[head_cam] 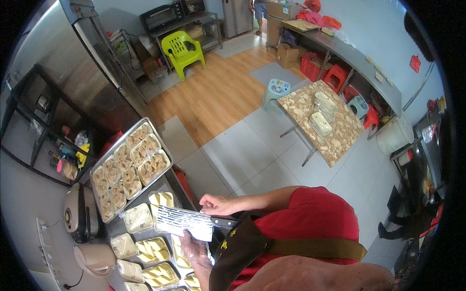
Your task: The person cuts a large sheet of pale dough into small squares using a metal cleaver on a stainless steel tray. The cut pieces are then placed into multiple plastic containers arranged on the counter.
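Observation:
A cleaver with a striped blade [185, 220] and a dark riveted handle [225, 222] lies level in front of my body. My left hand [196, 251] is under the blade's near side, its thumb against the metal. At the spine, close to where blade meets handle, my right hand [218, 204] has its fingers curled; whether it grips the cleaver is unclear. Below and beside the blade, shallow trays of pale yellow slices [153, 250] stand on the dark counter. Several plastic-wrapped trays [138, 218] stand along their left side.
A large metal tray [168, 165] of boxes with folded, dumpling-like food lies on the counter's far end. A rice cooker [78, 214] and a beige kettle [95, 260] stand by the wall. Behind are a patterned table [338, 145], a blue stool [275, 94] and a green chair [184, 51].

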A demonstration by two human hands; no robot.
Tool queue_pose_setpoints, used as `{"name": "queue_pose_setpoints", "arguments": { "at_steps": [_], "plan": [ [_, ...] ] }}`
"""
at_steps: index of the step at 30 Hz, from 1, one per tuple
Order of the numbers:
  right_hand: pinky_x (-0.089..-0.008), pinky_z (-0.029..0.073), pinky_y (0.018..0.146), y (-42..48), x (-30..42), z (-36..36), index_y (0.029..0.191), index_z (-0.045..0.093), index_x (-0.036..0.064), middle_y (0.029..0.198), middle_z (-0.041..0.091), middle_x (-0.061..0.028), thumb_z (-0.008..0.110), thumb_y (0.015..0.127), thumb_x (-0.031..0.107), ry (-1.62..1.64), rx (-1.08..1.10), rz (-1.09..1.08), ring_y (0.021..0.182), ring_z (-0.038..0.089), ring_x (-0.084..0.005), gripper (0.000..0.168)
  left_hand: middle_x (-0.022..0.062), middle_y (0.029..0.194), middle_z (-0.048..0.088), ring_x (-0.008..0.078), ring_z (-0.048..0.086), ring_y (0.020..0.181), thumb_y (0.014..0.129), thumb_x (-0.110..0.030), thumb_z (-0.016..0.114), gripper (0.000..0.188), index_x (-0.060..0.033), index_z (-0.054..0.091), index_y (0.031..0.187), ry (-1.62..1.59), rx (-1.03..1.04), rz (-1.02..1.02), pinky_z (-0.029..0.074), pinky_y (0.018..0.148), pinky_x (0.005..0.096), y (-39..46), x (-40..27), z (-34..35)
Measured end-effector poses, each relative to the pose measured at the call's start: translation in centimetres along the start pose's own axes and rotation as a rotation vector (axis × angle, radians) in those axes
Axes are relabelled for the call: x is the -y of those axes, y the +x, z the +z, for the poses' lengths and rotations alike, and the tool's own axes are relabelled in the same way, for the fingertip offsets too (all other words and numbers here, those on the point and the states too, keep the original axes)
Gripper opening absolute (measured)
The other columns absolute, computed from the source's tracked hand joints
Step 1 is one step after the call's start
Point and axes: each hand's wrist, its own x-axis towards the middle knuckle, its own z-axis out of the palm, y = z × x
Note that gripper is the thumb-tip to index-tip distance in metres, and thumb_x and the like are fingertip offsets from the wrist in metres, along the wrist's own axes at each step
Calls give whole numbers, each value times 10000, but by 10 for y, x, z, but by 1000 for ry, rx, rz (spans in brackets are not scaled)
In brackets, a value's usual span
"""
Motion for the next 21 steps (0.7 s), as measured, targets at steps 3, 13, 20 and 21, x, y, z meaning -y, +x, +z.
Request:
{"name": "queue_pose_setpoints", "arguments": {
  "at_steps": [3,13,20,21],
  "plan": [
    [-370,470,709,0,0,-5,1067,531,41,858,599,-112,506,922,564,-45,-75,16,794,593,-241,544,128,1284,536,292,526,1180,963,-122,489,409,-66,406,1360,-25,58,12,415,1027,487,3,3,2],
    [-420,425,970,22,15,-16,1227,481,5,1252,526,-201,549,919,509,-31,-199,-136,1167,519,-328,595,130,1289,527,312,535,1160,905,-148,586,511,-74,393,1371,-8,17,-31,458,971,509,6,1,11],
    [-345,431,951,39,-7,13,1285,442,-9,1195,554,-131,484,924,588,500,93,19,1131,513,-203,699,126,1285,529,302,534,1163,899,-166,605,532,-63,382,1371,-4,54,-42,459,971,507,8,4,14],
    [-324,431,928,39,-7,14,1264,461,-2,1155,558,-102,485,939,555,557,115,38,1095,513,-176,645,125,1282,532,301,535,1163,897,-168,610,537,-62,381,1372,-3,62,-37,458,972,507,9,4,14]
  ]
}}
